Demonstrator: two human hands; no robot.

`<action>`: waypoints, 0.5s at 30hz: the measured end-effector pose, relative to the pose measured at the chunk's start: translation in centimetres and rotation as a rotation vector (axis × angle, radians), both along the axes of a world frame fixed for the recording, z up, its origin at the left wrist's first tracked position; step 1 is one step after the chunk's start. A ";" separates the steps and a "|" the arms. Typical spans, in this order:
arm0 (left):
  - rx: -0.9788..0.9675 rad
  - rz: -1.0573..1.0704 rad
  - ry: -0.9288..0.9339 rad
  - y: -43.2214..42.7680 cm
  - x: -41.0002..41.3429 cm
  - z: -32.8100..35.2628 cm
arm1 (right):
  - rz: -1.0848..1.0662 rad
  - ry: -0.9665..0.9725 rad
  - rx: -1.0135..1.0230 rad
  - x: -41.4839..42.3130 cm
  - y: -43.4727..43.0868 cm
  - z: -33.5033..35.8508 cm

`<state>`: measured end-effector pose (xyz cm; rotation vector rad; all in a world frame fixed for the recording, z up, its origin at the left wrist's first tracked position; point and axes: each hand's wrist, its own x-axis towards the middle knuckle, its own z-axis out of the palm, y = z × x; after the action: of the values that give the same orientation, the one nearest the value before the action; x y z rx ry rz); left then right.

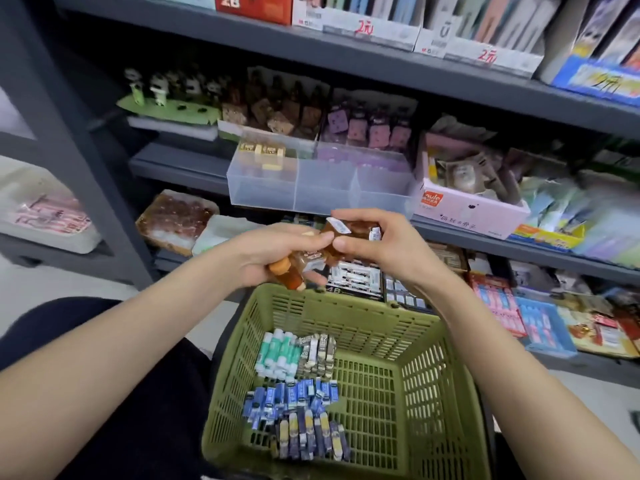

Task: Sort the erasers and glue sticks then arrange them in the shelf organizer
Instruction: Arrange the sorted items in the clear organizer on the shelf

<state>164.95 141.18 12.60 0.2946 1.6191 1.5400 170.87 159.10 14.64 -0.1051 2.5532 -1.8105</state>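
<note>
1. I log left hand (273, 252) and right hand (377, 247) both clenched on brown packets (341, 233), held over the basket (349, 308).
2. Basket: glue sticks (280, 355) and blue erasers (294, 398) lie grouped, not yet shelved.
3. Organizer (325, 188) on the shelf (173, 164): one compartment begun; most work remains, I judge.

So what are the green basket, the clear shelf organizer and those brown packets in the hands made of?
The green basket: moulded plastic, matte, judging by its slotted lattice walls. The clear shelf organizer: frosted translucent plastic; dividers and contents show through. The brown packets, held by the left hand and right hand: probably glossy film wrap, since it glints; contents too blurred to tell.
</note>
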 end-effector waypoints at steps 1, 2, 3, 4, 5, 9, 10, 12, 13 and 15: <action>0.027 0.038 0.010 -0.1 -0.3 0.6 | -0.005 0.018 0.001 -0.6 -0.3 0.7; 0.063 0.079 0.013 -0.2 -0.6 1.1 | -0.008 0.039 0.012 -1.2 -0.6 1.3; 0.108 0.122 0.002 -0.3 -1.0 1.6 | -0.009 0.059 0.025 -1.8 -1.0 1.9; 0.159 0.161 -0.020 -0.4 -1.3 2.0 | -0.005 0.076 0.037 -2.4 -1.3 2.4; 0.203 0.189 -0.039 -0.5 -1.6 2.3 | 0.001 0.095 0.050 -2.9 -1.6 2.8; 0.197 0.237 -0.015 -1.4 -3.4 3.0 | 0.021 0.153 0.057 -5.3 -2.7 3.8; 0.208 0.252 -0.011 -1.6 -4.1 3.1 | 0.020 0.157 0.021 -6.0 -3.0 3.9; 0.233 0.325 -0.014 -2.1 -5.6 3.2 | -0.010 0.127 -0.080 -7.6 -3.2 3.7; 0.240 0.371 0.003 -2.3 -6.5 3.3 | -0.045 0.096 -0.125 -8.4 -3.3 3.5; 0.249 0.462 0.062 -3.0 -8.3 3.3 | -0.130 -0.005 -0.182 -10.2 -3.0 3.2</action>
<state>156.67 138.18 15.94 0.1029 1.6168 2.1076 160.70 156.06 17.84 0.0653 2.4396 -2.0831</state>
